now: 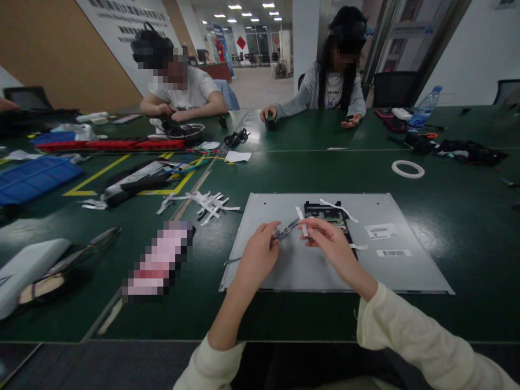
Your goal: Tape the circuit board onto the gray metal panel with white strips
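A grey metal panel (406, 265) lies flat on the green table in front of me, with a small circuit board (330, 215) set in a black opening near its top middle. Above the panel my left hand (260, 249) pinches one end of a thin flat cable (286, 229). My right hand (329, 238) pinches its other end, close to the circuit board. White tape strips (340, 208) stick to the panel beside the board. Two labels (382, 231) sit on the panel's right part.
Loose white tape strips (207, 203) lie left of the panel, a tape roll (408, 169) to the far right. Two other people sit across the table, hands on small dark parts. A blue tray (34, 176), red strip, cables and a water bottle (424, 108) lie further off.
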Demonstrator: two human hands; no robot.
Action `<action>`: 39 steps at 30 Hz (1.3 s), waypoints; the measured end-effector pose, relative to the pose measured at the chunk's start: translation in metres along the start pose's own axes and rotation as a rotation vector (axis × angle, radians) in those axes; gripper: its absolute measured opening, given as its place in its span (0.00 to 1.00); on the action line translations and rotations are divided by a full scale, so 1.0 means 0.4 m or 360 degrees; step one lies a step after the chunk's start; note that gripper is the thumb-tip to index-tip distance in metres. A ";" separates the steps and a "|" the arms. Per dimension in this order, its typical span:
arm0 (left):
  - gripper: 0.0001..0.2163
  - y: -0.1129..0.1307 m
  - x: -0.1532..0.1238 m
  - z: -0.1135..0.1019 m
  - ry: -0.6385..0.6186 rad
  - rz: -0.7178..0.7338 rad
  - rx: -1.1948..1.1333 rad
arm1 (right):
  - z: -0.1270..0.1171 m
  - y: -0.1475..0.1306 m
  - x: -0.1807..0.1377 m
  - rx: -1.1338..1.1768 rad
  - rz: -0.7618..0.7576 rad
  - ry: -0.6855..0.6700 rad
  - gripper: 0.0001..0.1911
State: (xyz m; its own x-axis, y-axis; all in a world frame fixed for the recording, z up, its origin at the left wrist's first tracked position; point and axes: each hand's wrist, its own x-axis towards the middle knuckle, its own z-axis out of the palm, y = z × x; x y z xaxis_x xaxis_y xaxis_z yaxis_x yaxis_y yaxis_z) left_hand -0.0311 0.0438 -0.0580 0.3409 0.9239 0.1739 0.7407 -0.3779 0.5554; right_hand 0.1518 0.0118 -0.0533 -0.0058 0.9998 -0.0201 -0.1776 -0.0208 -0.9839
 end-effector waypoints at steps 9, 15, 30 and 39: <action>0.16 0.009 0.012 -0.002 0.0064 -0.0013 0.0139 | 0.000 0.003 -0.002 -0.0018 0.0021 -0.0014 0.15; 0.12 0.015 0.021 0.005 -0.0027 -0.0037 0.0406 | -0.007 0.016 -0.007 -0.0016 0.0046 -0.0017 0.15; 0.11 0.012 0.104 -0.028 -0.0432 0.0584 0.0772 | -0.004 -0.017 0.106 -0.0569 -0.0639 -0.0055 0.22; 0.09 0.010 0.124 -0.064 -0.0625 0.0661 0.0638 | -0.004 0.037 0.132 -0.2096 -0.0945 -0.0458 0.17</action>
State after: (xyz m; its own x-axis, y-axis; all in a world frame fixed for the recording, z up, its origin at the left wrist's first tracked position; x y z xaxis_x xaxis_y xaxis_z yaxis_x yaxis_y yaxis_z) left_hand -0.0263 0.0896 -0.0264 0.7705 0.6361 -0.0420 0.6342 -0.7583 0.1507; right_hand 0.1504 0.0643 -0.0691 -0.4731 0.8226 0.3155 0.7788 0.5579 -0.2867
